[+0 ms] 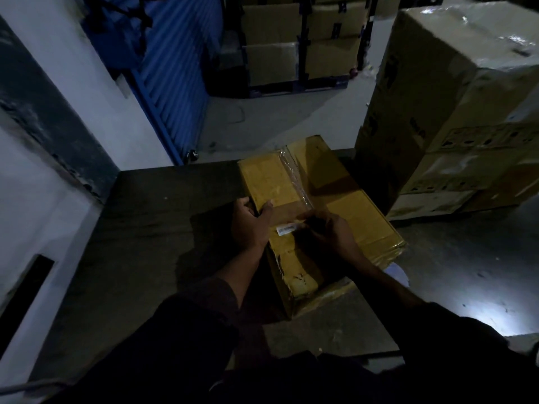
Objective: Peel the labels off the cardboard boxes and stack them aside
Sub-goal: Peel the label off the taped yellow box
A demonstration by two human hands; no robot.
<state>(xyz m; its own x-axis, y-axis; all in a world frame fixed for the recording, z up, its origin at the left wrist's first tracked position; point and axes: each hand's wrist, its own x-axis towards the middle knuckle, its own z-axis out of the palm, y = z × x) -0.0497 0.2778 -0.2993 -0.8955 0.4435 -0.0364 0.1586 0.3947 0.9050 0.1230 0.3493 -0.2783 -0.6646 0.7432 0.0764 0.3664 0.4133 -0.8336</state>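
A yellow-brown cardboard box [318, 211] lies flat on a dark table [151, 228], its long side running away from the person. The left hand [252, 225] rests against the box's left edge: its thumb lies straight on the top face and the remaining fingers curl loosely down the left side wall, holding the box steady. The right hand [335, 231] sits on the top face just right of the left thumb, its fingers curled and pressed together; the fingertips are in deep shadow, so whether they actually pinch the label cannot be told. A small white label [287, 229] lies on the box top between the two hands, its right end touching or disappearing under the right fingertips, its left end just beside the left thumb. A strip of clear tape [294, 177] runs along the box's centre seam, away from the fingertips towards the far end. Beyond the right hand, well apart, stands a large wrapped carton stack [455, 112]. Farther off, past the table edge, a blue shutter [172, 68] and shelved cartons [303, 45] are visible.
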